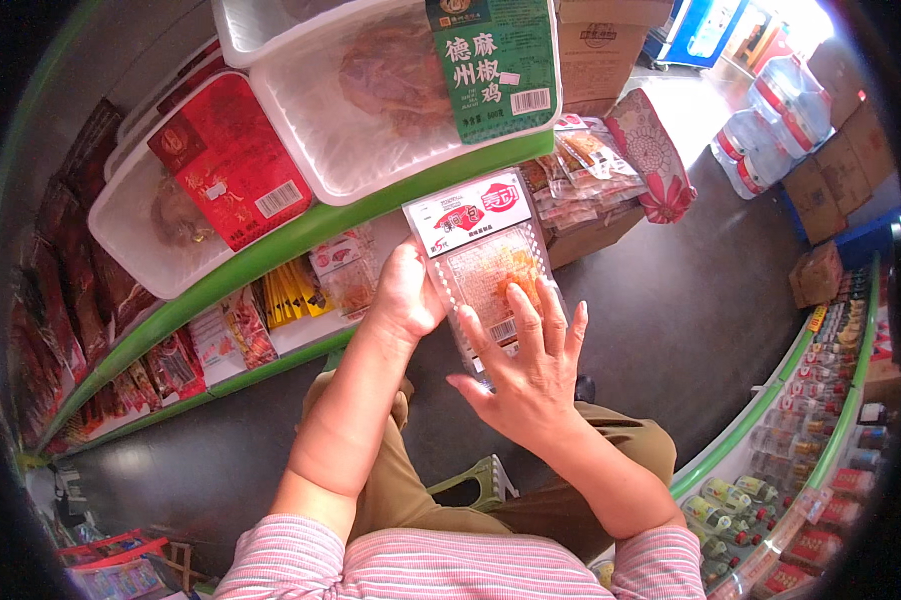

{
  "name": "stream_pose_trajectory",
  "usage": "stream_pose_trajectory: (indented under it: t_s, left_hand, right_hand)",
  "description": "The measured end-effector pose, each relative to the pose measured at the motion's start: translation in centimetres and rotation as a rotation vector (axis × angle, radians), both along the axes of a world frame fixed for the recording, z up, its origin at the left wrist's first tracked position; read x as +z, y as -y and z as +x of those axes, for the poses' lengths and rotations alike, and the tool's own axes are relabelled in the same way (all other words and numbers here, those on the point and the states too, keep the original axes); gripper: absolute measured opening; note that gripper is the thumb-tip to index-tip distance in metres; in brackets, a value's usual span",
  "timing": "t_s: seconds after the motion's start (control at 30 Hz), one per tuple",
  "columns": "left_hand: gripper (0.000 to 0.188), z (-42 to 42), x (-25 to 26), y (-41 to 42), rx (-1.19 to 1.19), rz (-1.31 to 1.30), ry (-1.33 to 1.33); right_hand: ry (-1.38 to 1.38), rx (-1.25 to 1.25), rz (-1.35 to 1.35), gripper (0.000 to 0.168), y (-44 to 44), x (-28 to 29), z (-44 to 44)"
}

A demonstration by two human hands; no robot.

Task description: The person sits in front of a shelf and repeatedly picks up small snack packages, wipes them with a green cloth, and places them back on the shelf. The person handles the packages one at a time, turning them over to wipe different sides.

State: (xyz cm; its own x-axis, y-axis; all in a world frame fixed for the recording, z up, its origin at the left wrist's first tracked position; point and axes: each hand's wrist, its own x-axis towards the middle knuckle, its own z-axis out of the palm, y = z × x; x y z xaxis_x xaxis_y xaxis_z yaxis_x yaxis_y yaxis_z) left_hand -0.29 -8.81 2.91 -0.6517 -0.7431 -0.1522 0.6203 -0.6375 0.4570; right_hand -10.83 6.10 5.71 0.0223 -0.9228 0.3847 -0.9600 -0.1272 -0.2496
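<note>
A flat plastic snack packet (488,255) with a white header and a transparent lower part is held before me. My left hand (413,289) grips its left edge, the fingers hidden behind it. Spread over its lower front is my right hand (529,349), fingertips on or just over the plastic. Just beyond, the green-edged shelf carries a white tray of vacuum-packed chicken with a green label (495,75) and another tray with a red label (229,161).
Similar packets (585,161) fill a carton at the shelf's right end. Yellow packets (289,292) lie on the lower shelf. A green stool (477,484) is between my legs. Bottle shelves (780,420) curve along the right, with bundled water jugs (773,124) farther back.
</note>
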Motion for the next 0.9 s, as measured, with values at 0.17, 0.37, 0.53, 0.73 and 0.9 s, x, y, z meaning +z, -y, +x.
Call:
stream_pose_trajectory:
  t_s: [0.17,0.37,0.53,0.73,0.9]
  left_hand:
    - [0.040,0.7,-0.4,0.4,-0.048,-0.034,-0.051]
    - [0.045,0.4,-0.3,0.4,-0.003,-0.007,-0.024]
    - [0.068,-0.1,2.2,-0.2,-0.015,-0.037,-0.129]
    - [0.065,-0.1,2.4,-0.8,0.058,-0.263,0.093]
    - [0.041,-0.6,2.4,-1.3,0.132,-0.191,0.199]
  right_hand:
    - [-0.007,0.028,0.072,0.069,0.2,0.3,-0.4]
    - [-0.127,0.040,-0.045,0.056,0.7,-1.1,-1.0]
    - [-0.103,0.046,-0.081,0.058,0.8,-1.3,-1.2]
    - [-0.063,0.031,-0.110,0.061,1.1,-1.2,-1.3]
    - [-0.078,0.027,-0.077,0.063,0.9,-1.3,-1.1]
